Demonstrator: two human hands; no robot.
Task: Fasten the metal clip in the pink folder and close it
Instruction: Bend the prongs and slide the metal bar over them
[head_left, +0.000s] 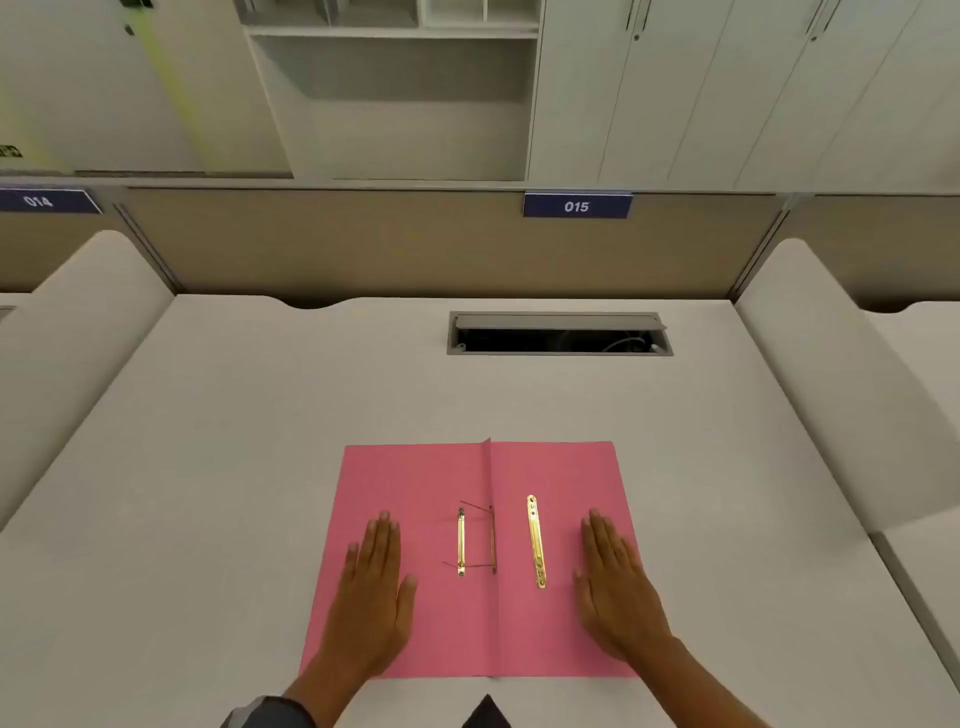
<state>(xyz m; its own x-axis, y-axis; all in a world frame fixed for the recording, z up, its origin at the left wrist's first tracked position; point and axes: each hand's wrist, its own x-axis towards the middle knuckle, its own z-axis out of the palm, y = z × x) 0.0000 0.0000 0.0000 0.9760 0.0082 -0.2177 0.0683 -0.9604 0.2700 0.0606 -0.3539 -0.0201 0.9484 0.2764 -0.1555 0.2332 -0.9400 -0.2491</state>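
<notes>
Neither grip held anything: left hand (371, 592) and right hand (615, 587) lay flat, fingers released, on the open pink folder (447, 639) at the bench's (260, 441) six o'clock edge, flanking two loose clip (461, 543) bars (536, 540).

Dark object (487, 713) cut off below
</notes>
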